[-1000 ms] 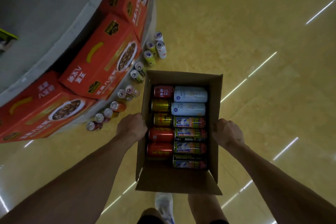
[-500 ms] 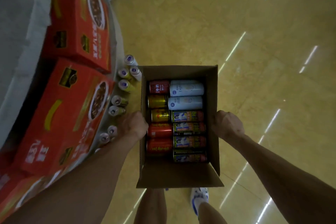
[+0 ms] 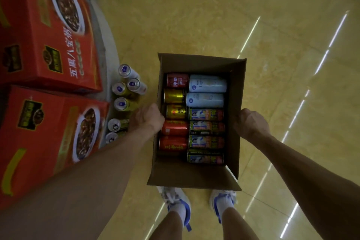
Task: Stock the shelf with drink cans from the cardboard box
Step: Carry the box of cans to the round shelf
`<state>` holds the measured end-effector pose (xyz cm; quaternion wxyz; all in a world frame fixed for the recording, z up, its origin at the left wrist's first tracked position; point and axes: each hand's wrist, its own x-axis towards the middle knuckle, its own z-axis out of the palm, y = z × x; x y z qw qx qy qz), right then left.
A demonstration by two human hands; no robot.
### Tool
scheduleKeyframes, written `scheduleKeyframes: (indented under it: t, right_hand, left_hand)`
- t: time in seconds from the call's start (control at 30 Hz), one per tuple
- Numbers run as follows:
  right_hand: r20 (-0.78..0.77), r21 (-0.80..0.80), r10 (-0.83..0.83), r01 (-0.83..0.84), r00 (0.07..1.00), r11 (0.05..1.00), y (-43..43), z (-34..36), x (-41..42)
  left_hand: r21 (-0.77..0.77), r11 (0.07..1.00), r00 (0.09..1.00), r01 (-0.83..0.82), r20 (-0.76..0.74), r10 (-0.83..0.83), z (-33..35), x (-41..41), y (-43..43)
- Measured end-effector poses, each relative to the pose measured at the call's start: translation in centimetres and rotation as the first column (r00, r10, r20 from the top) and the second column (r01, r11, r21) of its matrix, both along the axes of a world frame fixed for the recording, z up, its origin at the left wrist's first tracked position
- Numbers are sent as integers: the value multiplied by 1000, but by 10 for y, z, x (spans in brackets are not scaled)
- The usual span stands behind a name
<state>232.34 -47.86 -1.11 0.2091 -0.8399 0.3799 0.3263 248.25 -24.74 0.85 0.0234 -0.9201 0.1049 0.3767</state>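
Observation:
I carry an open cardboard box (image 3: 196, 176) in front of me, above the floor. My left hand (image 3: 149, 118) grips its left wall and my right hand (image 3: 250, 122) grips its right wall. Inside lie several drink cans on their sides: red cans (image 3: 174, 129) and gold cans (image 3: 174, 96) in the left column, two white cans (image 3: 207, 85) and several dark printed cans (image 3: 206, 127) in the right column. More cans (image 3: 124, 69) stand upright on the floor along the base of the display at my left.
Large red cartons (image 3: 44, 31) are stacked on a curved grey display stand (image 3: 106, 31) at the left. Yellow polished floor (image 3: 204, 15) stretches ahead and to the right. My two feet in white-and-blue shoes (image 3: 175, 200) show below the box.
The view has swung and I have moved alongside the red cartons, which now loom larger at left. Both hands keep the same grip on the box. Both feet now show below it.

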Motion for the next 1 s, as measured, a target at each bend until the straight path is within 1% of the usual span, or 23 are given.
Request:
scheduleKeyframes:
  t: [0.27, 0.37, 0.6, 0.73, 0.87, 1.0]
  right_hand:
    - [-1, -47, 44, -44, 999, 998, -49, -44, 29]
    - [0, -87, 67, -66, 998, 994, -61, -54, 34]
    - [-26, -110, 74, -76, 997, 991, -78, -71, 38]
    - [-17, -115, 61, -63, 998, 991, -74, -71, 38]
    - [-59, -103, 69, -74, 996, 992, -67, -66, 38]
    - [-70, -91, 57, -63, 996, 994, -59, -51, 30]
  left_hand:
    - [20, 999, 998, -31, 48, 30, -36, 7, -45]
    - [10, 998, 996, -60, 61, 59, -43, 4, -60]
    - [-49, 995, 990, -91, 101, 96, -66, -7, -91]
    - [-38, 991, 984, -126, 125, 130, -69, -12, -92]
    - [-9, 991, 980, -132, 147, 132, -69, -12, -90]
    - [-33, 975, 957, -221, 188, 223, -61, -16, -82]
